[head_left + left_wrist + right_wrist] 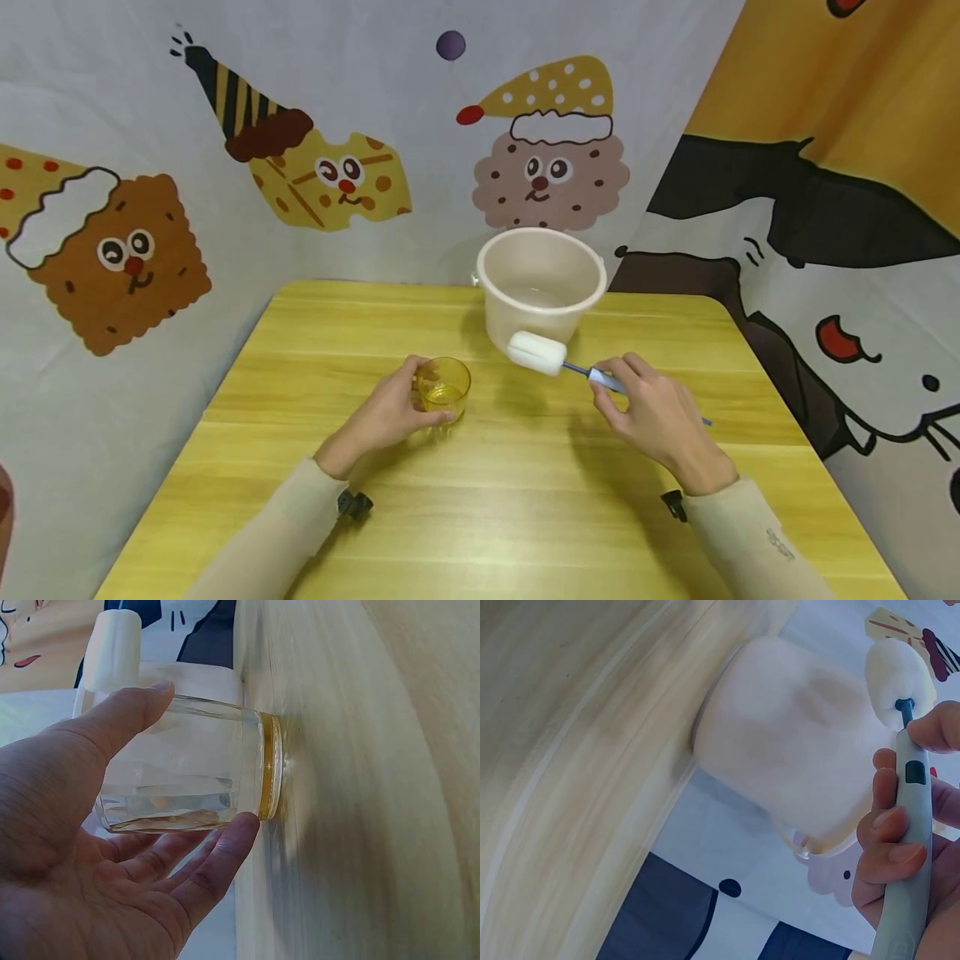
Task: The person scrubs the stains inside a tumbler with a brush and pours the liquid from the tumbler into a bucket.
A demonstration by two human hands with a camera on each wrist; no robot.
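A see-through amber glass cup (452,387) stands upright on the wooden table. My left hand (378,410) holds it from the left, the thumb on the near side and the fingers round the far side. Seen from the left wrist, the cup (187,765) has its base at the tabletop. In my right hand (656,412) is a sponge cup brush (537,353), gripped by its pale blue handle (907,877). Its white sponge head points left, above the table and in front of the bucket, to the right of the cup.
A cream bucket (501,310) stands at the table's back edge, its mouth upward. Behind the table (480,517) hangs a cloth (337,75) printed with cartoon figures. Dark small cameras sit on both wrists.
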